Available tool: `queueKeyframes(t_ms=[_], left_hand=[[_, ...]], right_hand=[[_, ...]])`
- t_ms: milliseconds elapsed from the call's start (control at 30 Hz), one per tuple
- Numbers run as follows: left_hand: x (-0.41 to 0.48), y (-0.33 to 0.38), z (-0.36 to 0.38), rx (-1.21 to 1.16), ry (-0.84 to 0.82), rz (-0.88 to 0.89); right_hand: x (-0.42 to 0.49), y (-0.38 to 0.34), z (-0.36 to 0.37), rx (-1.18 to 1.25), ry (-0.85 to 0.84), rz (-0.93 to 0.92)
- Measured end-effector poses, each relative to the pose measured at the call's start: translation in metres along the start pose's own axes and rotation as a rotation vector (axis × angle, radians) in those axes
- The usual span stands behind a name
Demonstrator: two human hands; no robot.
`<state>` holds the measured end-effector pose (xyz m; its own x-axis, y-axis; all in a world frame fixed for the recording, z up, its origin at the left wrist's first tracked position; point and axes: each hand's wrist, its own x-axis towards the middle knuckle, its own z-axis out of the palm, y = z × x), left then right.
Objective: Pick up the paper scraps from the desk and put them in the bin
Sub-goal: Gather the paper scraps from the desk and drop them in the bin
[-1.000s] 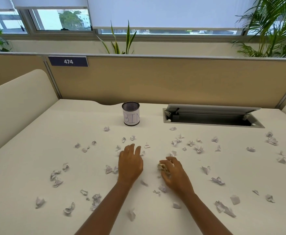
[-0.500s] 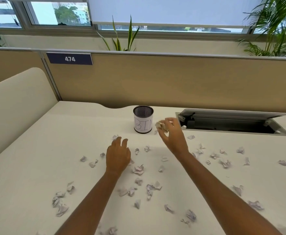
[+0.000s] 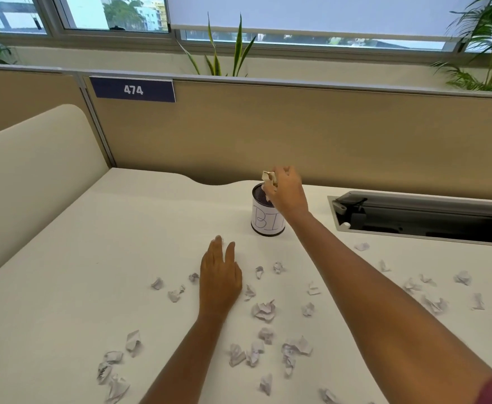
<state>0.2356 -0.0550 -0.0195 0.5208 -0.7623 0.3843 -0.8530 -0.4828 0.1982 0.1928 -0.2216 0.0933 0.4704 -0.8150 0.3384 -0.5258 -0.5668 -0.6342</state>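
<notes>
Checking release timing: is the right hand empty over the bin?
No, the right hand pinches a crumpled paper scrap in its fingertips, over the open top of the bin.

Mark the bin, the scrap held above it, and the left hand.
bin (image 3: 263,224): head view, on its white paper label.
held scrap (image 3: 269,177): head view, on the crumpled paper's visible middle.
left hand (image 3: 220,279): head view, on the back of the hand.
</notes>
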Motion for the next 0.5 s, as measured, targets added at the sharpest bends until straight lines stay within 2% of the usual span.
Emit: queueKeyframes(t_ms=[100, 233, 333, 500], left_hand=[[0.001, 0.0, 0.001, 0.003, -0.021, -0.009], [0.005, 0.001, 0.002, 0.029, -0.041, -0.027], [0.006, 0.001, 0.002, 0.042, -0.069, -0.043], [0.008, 0.0, 0.009, -0.013, -0.047, -0.097]], right_hand=[[-0.007, 0.006, 0.002, 0.068, -0.04, 0.038], [-0.029, 0.013, -0.008, 0.128, 0.093, -0.019], [-0.057, 0.025, -0.013, 0.134, 0.104, -0.016], [-0.105, 0.046, -0.007, 0.07, -0.172, 0.059]])
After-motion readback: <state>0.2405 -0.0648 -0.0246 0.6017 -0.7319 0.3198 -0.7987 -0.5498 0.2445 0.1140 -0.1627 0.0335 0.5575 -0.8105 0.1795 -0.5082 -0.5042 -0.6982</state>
